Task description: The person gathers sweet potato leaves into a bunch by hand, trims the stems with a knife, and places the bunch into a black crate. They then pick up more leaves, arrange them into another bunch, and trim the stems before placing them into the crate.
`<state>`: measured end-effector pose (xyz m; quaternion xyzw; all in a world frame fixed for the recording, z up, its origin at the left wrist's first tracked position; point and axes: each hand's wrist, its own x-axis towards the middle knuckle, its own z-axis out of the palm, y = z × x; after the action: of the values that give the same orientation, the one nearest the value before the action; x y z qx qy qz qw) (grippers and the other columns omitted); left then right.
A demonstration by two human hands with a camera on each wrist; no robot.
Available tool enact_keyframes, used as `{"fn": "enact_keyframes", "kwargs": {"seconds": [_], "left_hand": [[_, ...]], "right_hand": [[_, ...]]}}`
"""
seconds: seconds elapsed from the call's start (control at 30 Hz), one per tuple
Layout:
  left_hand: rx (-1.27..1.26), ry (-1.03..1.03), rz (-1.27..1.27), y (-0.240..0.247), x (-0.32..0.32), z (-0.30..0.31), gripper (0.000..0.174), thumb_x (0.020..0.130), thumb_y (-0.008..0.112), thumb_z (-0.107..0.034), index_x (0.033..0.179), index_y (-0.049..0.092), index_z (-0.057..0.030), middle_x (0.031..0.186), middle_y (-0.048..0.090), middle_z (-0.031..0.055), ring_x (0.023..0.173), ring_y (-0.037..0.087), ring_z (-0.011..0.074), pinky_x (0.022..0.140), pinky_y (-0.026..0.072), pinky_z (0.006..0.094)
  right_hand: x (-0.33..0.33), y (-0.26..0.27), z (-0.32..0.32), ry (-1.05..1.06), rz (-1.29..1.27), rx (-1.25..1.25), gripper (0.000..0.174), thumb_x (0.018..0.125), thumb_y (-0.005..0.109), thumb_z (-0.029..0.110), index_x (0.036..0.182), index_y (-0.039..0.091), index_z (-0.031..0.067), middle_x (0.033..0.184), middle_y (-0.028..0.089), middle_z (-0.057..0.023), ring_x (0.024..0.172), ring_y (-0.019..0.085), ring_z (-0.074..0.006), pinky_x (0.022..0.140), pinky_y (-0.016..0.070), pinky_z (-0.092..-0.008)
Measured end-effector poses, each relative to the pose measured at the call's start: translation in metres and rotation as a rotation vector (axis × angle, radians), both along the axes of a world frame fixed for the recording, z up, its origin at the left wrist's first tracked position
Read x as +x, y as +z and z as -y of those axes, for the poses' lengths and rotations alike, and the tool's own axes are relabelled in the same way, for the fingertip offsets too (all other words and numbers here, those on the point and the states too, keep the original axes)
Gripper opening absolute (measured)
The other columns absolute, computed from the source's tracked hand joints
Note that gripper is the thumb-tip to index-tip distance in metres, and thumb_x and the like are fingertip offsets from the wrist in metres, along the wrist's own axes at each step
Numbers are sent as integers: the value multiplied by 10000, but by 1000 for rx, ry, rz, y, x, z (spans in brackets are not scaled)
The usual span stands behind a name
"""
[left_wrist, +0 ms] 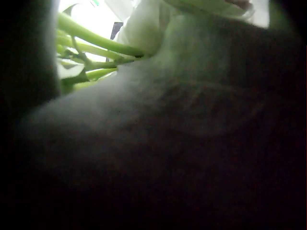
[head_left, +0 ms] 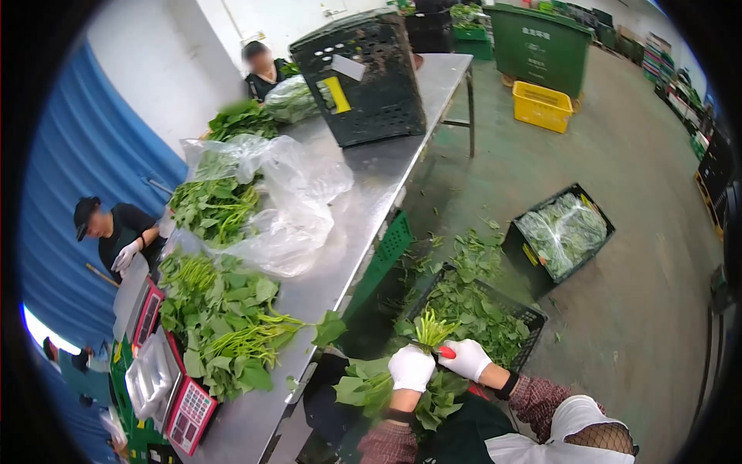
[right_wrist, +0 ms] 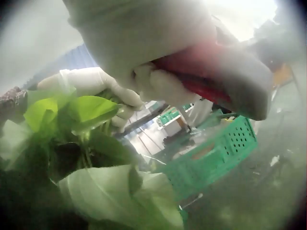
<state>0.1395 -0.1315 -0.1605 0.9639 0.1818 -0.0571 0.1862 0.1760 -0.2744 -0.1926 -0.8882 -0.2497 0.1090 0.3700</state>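
My left hand (head_left: 412, 368), in a white glove, grips a bunch of leafy greens (head_left: 434, 328) around its stems. The pale stem ends point up and away, while broad leaves (head_left: 369, 391) hang below the hand. Close beside it, my gloved right hand (head_left: 467, 359) holds a red-handled tool (head_left: 446, 352) against the near side of the stems. In the right wrist view the red handle (right_wrist: 206, 88) shows between the fingers; its working end is too blurred to make out. Several green stems (left_wrist: 96, 43) appear in the left wrist view, which is mostly dark.
Below the hands stands a black crate (head_left: 533, 325) with loose leaves. Another crate (head_left: 550, 282) holds bagged greens. On the metal table (head_left: 371, 182) at left lie piled greens (head_left: 224, 309), plastic bags (head_left: 286, 209), red scales (head_left: 189, 414) and a large dark crate (head_left: 359, 81). Other people work beyond it.
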Motion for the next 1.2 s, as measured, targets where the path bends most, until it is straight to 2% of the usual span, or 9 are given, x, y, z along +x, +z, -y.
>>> {"fn": "enact_keyframes", "kwargs": {"seconds": [0.43,0.5,0.53,0.6,0.67,0.7,0.93,1.17,1.2], "left_hand": [[-42,-35,-75,-23,-6,12,276,718,596,-273,878,643,-52,756,652,199,736,642,355,674,509,433],[-161,30,133,4,-15,6,237,746,601,-282,843,646,-70,706,635,200,697,624,381,642,493,465],[-241,38,243,37,-19,0,209,748,634,-279,796,634,-75,682,626,195,681,610,390,608,481,462],[-448,41,479,77,-27,-19,202,744,682,-221,811,625,-40,680,638,165,646,644,311,577,484,387],[-744,35,564,88,-39,-40,207,759,695,-162,857,618,4,684,646,136,624,643,181,573,470,303],[-808,23,450,102,-45,-49,136,788,677,-52,870,608,31,812,648,15,739,577,68,679,469,231],[-1190,146,656,124,-97,-93,71,798,636,-5,857,598,-15,789,631,52,779,603,151,771,478,292],[-1016,122,941,153,-161,-123,83,794,632,-19,868,595,-24,1030,602,103,1012,541,196,928,385,325],[-916,117,972,158,-166,-125,95,789,640,-26,873,596,-33,1086,581,116,1034,530,198,932,376,323]], "right_hand": [[5,-61,28,155,-27,-62,323,762,613,353,863,651,49,776,630,-188,713,611,-359,657,498,-419],[10,-111,58,-181,-405,85,319,776,604,314,841,648,5,777,644,-200,681,631,-345,625,494,-384],[20,-81,91,-158,-552,-452,384,760,604,378,846,655,7,842,658,-191,759,639,-336,669,505,-380],[11,-139,166,-81,-230,-630,394,749,570,422,847,670,54,846,657,-189,816,638,-334,736,502,-411],[14,-122,189,-209,-207,-698,316,734,576,386,861,670,112,798,650,-190,795,635,-346,729,496,-435],[21,-110,182,-266,-179,-639,327,731,592,386,899,655,113,788,645,-194,791,631,-353,713,495,-436],[94,70,-12,39,265,139,311,802,595,303,1053,554,124,891,626,-176,800,610,-366,701,494,-421],[128,148,-200,470,436,125,420,755,635,278,1133,533,126,963,601,-173,878,586,-361,781,467,-419],[124,156,-216,449,721,239,459,739,646,275,1153,520,122,1020,575,-171,935,554,-361,822,439,-426]]}}
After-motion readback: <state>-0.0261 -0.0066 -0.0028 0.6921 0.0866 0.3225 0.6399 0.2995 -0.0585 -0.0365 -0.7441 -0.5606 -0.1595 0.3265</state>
